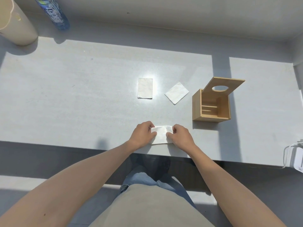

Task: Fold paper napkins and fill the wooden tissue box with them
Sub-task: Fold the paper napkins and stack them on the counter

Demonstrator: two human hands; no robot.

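Note:
A white paper napkin (161,134) lies near the table's front edge. My left hand (142,134) pinches its left side and my right hand (179,135) pinches its right side, with the far edge turned over. Two folded napkins rest farther back: one upright rectangle (145,88) and one turned at an angle (176,93). The wooden tissue box (211,105) stands to the right, open at the top. Its lid (223,86), with an oval hole, leans tilted on the box's far rim. Inside I see only wooden slats.
The grey table (82,95) has a beige cylinder (16,22) and a blue plastic bottle (54,13) at the far left. A white device with a cable (295,159) sits at the right front edge. My legs show below the table edge.

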